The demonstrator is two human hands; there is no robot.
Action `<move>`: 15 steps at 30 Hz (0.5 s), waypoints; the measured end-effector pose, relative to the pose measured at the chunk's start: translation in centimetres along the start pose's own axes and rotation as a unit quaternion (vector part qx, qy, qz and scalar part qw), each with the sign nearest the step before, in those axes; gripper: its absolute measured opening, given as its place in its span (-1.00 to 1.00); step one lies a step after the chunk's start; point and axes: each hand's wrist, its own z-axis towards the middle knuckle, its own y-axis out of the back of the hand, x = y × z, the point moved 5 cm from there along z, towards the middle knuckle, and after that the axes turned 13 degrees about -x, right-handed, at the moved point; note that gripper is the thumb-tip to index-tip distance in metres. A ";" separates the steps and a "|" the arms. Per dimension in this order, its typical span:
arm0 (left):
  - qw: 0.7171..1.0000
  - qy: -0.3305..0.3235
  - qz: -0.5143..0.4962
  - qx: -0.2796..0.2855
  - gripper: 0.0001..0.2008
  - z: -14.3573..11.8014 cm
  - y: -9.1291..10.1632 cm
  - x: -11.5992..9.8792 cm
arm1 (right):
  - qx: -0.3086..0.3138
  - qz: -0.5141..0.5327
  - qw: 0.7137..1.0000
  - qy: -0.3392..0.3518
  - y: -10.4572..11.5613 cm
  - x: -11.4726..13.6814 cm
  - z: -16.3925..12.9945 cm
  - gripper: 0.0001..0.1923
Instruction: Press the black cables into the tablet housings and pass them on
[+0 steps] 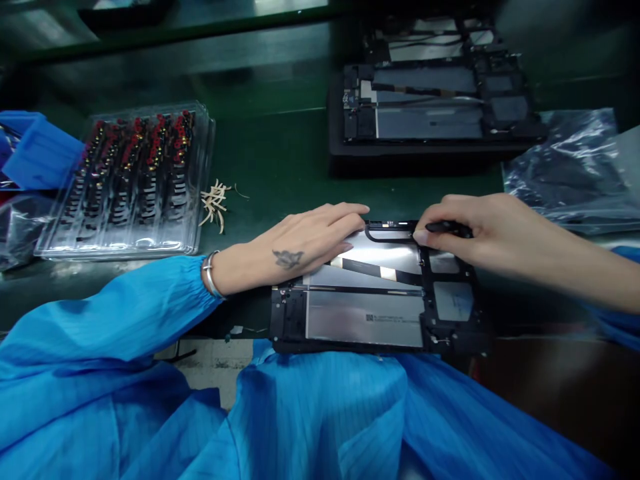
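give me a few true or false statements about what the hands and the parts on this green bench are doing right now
1. The left hand lies flat on the opened device. True.
2. The right hand is empty. False: it pinches a small black part at the device's upper edge.
3. A clear tray of small red and black parts sits left of the device. True.
4. The tray rests on top of the device. False: it stands apart on the green bench.
5. More opened devices lie farther back on the bench. True.
6. The left wrist is bare. False: it wears a silver bangle.
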 end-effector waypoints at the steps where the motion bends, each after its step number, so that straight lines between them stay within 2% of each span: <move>1: 1.000 -0.003 0.012 0.007 -0.71 0.0 0.0 -0.1 | -0.001 0.000 1.000 0.000 0.0 0.0 0.0 -0.80; 6: 0.997 -0.030 0.069 0.028 -0.76 0.3 0.2 -0.8 | -0.003 0.000 1.000 0.009 0.0 -0.3 0.1 -0.79; 10: 0.986 -0.091 0.135 0.024 -0.77 0.6 -0.2 -0.9 | -0.004 -0.003 1.000 0.025 0.0 -0.1 0.3 -0.81; 15: 0.971 -0.150 0.185 0.017 -0.78 0.5 -0.6 -0.7 | -0.001 -0.017 1.000 0.009 0.1 0.2 0.3 -0.84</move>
